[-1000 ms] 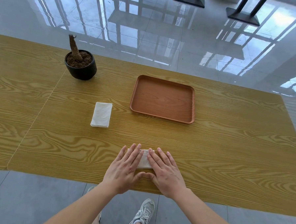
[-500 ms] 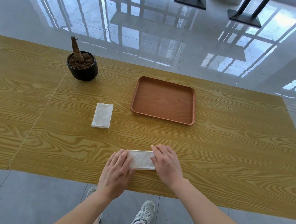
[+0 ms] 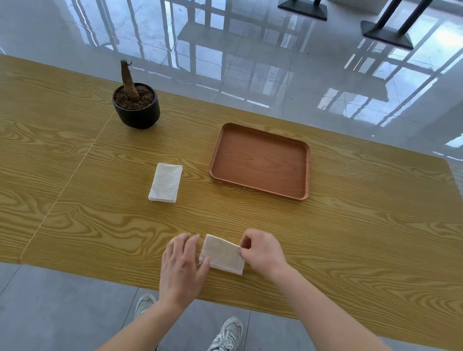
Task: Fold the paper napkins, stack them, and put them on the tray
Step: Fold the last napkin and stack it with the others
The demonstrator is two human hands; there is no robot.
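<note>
Bare forearms (image 3: 324,319); pale grey lace-up sneakers (image 3: 224,338) on the feet.

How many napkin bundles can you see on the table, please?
2. One folded napkin nearest the camera, pinched by the right hand, left hand touching it; one napkin stack left of the tray, possibly several sheets.

Folded napkin (image 3: 222,254); napkin stack (image 3: 165,182); tray (image 3: 260,160)

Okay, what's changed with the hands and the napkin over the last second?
Both hands, first pressed flat together on the napkin, slid apart to its ends. The right hand now pinches its right edge and has turned it askew; the left hand touches its left end. The folded stack, tray and plant pot stayed put.
</note>
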